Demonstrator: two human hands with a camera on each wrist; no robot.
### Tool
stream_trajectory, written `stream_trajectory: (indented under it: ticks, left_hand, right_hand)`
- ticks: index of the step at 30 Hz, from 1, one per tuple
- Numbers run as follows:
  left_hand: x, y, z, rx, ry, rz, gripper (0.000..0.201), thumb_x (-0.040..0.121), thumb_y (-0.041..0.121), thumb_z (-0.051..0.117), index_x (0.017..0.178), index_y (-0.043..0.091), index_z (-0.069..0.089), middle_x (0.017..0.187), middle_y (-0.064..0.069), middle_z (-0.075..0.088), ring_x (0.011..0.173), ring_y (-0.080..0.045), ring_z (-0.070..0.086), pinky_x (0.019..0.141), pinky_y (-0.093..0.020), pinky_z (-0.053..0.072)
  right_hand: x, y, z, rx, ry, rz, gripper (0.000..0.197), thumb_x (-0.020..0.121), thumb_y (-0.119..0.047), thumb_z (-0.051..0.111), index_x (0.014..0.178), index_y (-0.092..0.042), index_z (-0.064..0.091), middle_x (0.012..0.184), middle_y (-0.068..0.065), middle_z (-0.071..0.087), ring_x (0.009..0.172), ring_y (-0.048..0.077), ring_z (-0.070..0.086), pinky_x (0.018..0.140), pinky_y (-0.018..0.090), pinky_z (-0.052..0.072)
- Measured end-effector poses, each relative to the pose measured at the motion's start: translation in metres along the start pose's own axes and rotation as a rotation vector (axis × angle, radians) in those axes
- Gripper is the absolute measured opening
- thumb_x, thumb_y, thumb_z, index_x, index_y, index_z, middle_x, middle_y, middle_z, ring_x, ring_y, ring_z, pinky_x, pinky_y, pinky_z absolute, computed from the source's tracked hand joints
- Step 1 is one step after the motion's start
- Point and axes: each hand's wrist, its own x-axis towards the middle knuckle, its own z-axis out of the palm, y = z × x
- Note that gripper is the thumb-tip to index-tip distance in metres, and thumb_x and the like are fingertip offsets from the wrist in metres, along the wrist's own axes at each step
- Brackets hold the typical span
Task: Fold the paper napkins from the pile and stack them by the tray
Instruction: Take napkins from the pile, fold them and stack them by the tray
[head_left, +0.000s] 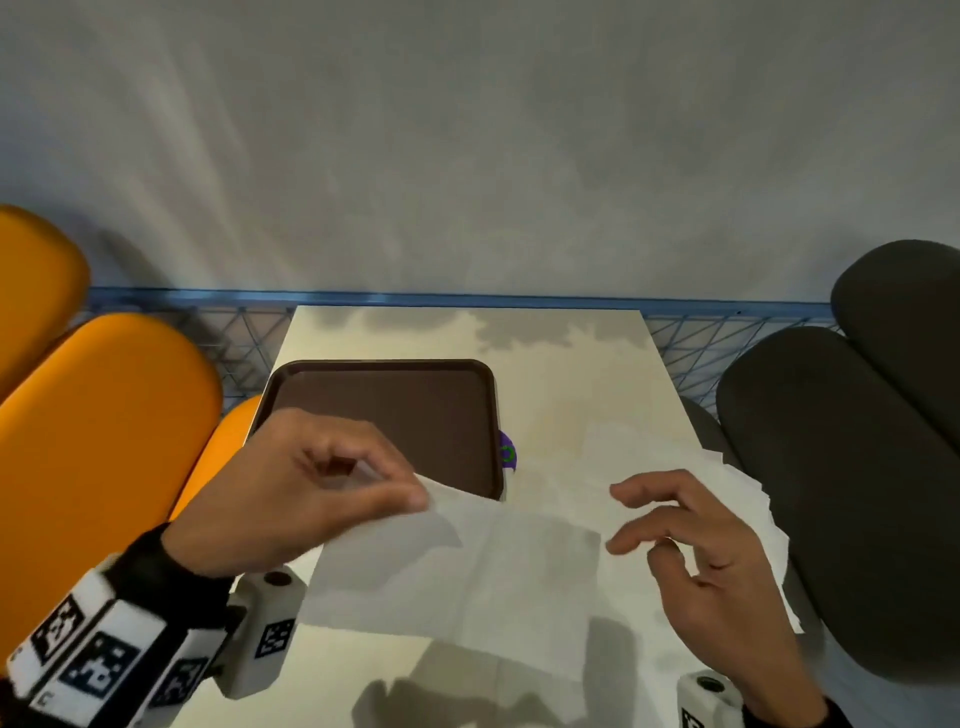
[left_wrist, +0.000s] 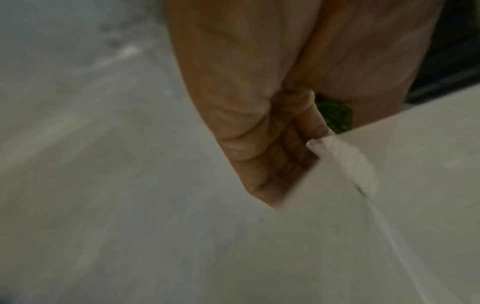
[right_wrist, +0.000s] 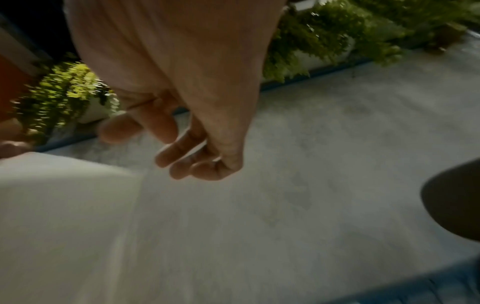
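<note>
At the near half of the bench (head_left: 545, 364), we found our left hand (head_left: 291, 488) raised, its grip pinching one corner of an unfolded paper napkin (head_left: 467, 571) between thumb and fingers; the left wrist view showed that corner (left_wrist: 319, 144) caught at the fingertips. The sheet hung slanted from that corner down to the bench surface, its lower edge resting there. Our right hand (head_left: 696, 551) hovered just beside the napkin's right edge, fingers loosely curled and holding nothing; the right wrist view confirmed the fingers (right_wrist: 182, 152) closed on nothing. Beneath and beyond the right hand lay the pile of napkins (head_left: 675, 467), spread loosely toward the right edge of the bench. We noted the brown tray (head_left: 384, 415) behind the left hand, on the bench's left side. Orange seats (head_left: 104, 415) stood to the left, dark seats (head_left: 857, 467) to the right.
</note>
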Motion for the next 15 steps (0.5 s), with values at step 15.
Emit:
stream_trajectory:
  ticks: [15]
  left_hand:
    - [-0.017, 0.031, 0.034, 0.365, 0.020, -0.021, 0.038, 0.075, 0.070, 0.060, 0.098, 0.044, 0.076, 0.085, 0.038, 0.065, 0.087, 0.014, 0.063, 0.073, 0.003, 0.044]
  right_hand:
    - [0.030, -0.067, 0.066, -0.162, -0.277, -0.328, 0.025, 0.098, -0.032, 0.051, 0.090, -0.023, 0.073, 0.089, -0.011, 0.065, 0.080, 0.011, 0.052, 0.066, 0.034, 0.044]
